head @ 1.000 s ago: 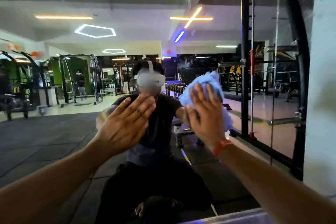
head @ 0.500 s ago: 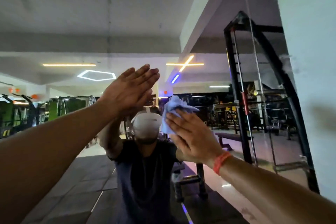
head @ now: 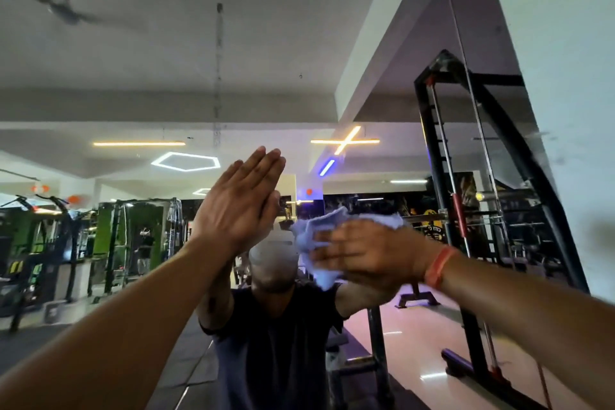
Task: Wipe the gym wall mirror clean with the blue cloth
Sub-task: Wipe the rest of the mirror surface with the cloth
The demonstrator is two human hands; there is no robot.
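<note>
We are in the middle of the wiping itself. Our right hand [head: 369, 255] presses the bunched blue cloth [head: 319, 236] flat against the mirror [head: 133, 60], fingers spread over it and pointing left; its grip is more a flat-handed press than a clench, though motion blur keeps us from seeing how far the fingertips curl into the fabric. The cloth sits on the glass at about head height, right over the reflection of our own headset, spilling out above and to the left of the hand. Our left hand [head: 239, 206] rests flat on the mirror just to the left of the cloth, fingers straight and together, holding nothing; we judge it is there to steady us.

The next move, as we see it, calls for sweeping the cloth on across fresh glass with even pressure. The bracing hand stands directly in a leftward path, so we would need to lift or shift it, and it may leave a print that wants wiping too.

Around us, an orange wristband [head: 439, 266] circles the right wrist. A white wall [head: 565, 76] bounds the mirror on the right, limiting strokes that way. The black weight rack [head: 429, 156], the ceiling lights and the green machines at left are only reflections, so nothing of theirs blocks the glass.
</note>
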